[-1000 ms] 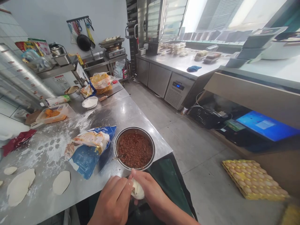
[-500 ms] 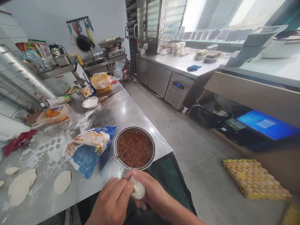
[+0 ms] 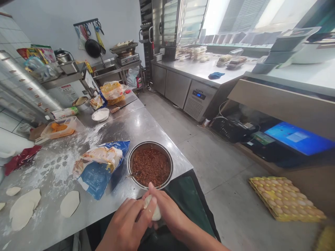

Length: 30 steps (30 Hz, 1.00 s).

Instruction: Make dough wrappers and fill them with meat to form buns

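Observation:
A white dough bun [image 3: 157,213] is held between both my hands, just in front of the table's edge. My right hand [image 3: 174,218] cups it from the right and below, fingers curled around. My left hand [image 3: 128,221] grips its near left side with thumb and fingers, covering part of it. Right beyond my fingertips stands a round metal bowl [image 3: 172,171] of reddish-brown minced filling [image 3: 150,165]; a spoon handle [image 3: 134,173] sticks out at its left. Flat dough rounds lie to the left, one alone [image 3: 69,204] and two overlapping [image 3: 24,209].
A crumpled blue bag [image 3: 96,179] lies left of the bowl on the floured steel table [image 3: 133,122]. Farther back are a bowl of white powder [image 3: 101,114] and a plastic tub [image 3: 74,125] with orange food. An egg tray [image 3: 286,200] sits low at right.
My left thumb has moved over the bun's top, and the right thumb now points up more. The bun is more covered by my fingers. The table items have stayed put.

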### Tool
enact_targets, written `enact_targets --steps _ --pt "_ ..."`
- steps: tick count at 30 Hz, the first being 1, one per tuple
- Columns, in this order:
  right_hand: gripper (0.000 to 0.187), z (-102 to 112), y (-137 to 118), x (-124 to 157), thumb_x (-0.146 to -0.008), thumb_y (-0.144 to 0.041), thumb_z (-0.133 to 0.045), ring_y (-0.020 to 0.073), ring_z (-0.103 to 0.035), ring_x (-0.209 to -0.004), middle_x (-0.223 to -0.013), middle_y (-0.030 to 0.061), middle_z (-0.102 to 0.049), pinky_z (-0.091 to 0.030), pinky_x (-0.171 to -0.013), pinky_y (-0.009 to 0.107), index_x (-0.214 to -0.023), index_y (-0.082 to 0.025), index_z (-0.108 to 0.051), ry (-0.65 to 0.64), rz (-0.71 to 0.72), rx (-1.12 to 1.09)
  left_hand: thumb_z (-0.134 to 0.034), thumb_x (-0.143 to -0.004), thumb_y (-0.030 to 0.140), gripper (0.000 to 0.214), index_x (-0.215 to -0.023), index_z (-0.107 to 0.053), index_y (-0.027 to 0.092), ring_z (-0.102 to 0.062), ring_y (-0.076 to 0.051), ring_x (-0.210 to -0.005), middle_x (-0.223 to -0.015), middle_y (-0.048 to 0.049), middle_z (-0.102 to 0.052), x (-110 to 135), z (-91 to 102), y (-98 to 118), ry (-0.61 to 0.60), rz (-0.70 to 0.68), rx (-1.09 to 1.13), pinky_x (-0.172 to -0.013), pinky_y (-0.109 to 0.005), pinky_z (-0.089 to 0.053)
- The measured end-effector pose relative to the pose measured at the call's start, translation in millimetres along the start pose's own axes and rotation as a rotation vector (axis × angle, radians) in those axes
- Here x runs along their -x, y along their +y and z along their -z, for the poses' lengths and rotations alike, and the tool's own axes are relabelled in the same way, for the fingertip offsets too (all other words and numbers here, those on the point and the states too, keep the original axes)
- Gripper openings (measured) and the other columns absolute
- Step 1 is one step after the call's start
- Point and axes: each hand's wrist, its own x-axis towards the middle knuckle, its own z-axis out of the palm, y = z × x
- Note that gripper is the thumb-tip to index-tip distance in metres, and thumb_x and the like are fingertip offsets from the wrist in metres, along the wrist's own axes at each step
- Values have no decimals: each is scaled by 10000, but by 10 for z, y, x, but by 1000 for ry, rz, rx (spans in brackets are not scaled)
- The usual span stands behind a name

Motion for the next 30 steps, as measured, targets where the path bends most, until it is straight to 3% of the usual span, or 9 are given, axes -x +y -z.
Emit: enact_targets --steps 3,6,9,13,17,19,22,27,30 --pt "640 9 -27 6 -899 -769 -539 102 -529 -395 -579 -20 -592 -350 -329 172 -976 -150 -682 -88 -82 -39 -537 -952 63 225 -1105 -696 104 -688 -174 -754 -849 -78 -743 -3 16 -6 33 -6 -18 -735 -319 -577" --pt "591 10 -51 14 -869 -730 -627 83 -505 -396 -566 -20 -581 -343 -343 164 -865 -141 -677 -61 -6 16 -594 -920 44 178 -1059 -688 103 -646 -166 -698 -803 -60 -712 1 21 -6 22 36 23 -706 -329 -558" --pt "698 7 -67 18 -907 -804 -486 121 -570 -432 -525 2 -573 -369 -356 173 -801 -139 -669 16 -28 61 -518 -975 72 248 -1168 -674 77 -655 -163 -722 -845 -82 -728 -12 24 -1 -15 -2 32 -691 -313 -556" --pt "598 13 -72 22 -889 -731 -591 89 -515 -395 -576 -27 -586 -327 -334 161 -983 -149 -694 -117 -66 23 -538 -958 63 165 -1010 -685 116 -621 -160 -670 -762 -54 -688 -34 39 15 19 33 40 -654 -310 -535" --pt "658 23 -58 9 -876 -792 -543 107 -534 -406 -517 -9 -567 -346 -345 172 -799 -149 -656 -15 -28 79 -515 -982 85 219 -1115 -686 118 -650 -156 -702 -811 -56 -711 -36 28 17 9 12 33 -698 -302 -558" --pt "692 32 -66 10 -878 -817 -493 118 -528 -380 -492 -10 -559 -321 -317 176 -835 -149 -669 -14 -82 78 -482 -994 87 251 -1143 -681 126 -664 -159 -723 -829 -60 -720 -20 7 12 10 -2 44 -714 -302 -565" --pt "616 42 -88 22 -872 -749 -556 103 -497 -352 -518 -28 -571 -314 -302 171 -971 -155 -689 -120 -113 32 -554 -947 53 162 -1018 -666 146 -639 -167 -703 -784 -48 -685 6 -18 13 27 60 96 -695 -315 -552" --pt "664 25 -74 -2 -870 -801 -518 107 -525 -368 -508 -4 -575 -346 -325 172 -800 -155 -653 32 -70 117 -544 -912 -11 255 -1097 -635 138 -619 -161 -722 -833 -54 -679 28 -62 23 -29 106 202 -690 -303 -557" --pt "693 16 -51 -18 -862 -825 -502 110 -514 -353 -485 -7 -551 -325 -309 173 -791 -152 -650 -15 -81 97 -504 -937 -1 227 -1023 -630 167 -632 -151 -735 -823 -44 -674 59 -92 27 -7 172 265 -682 -278 -560"
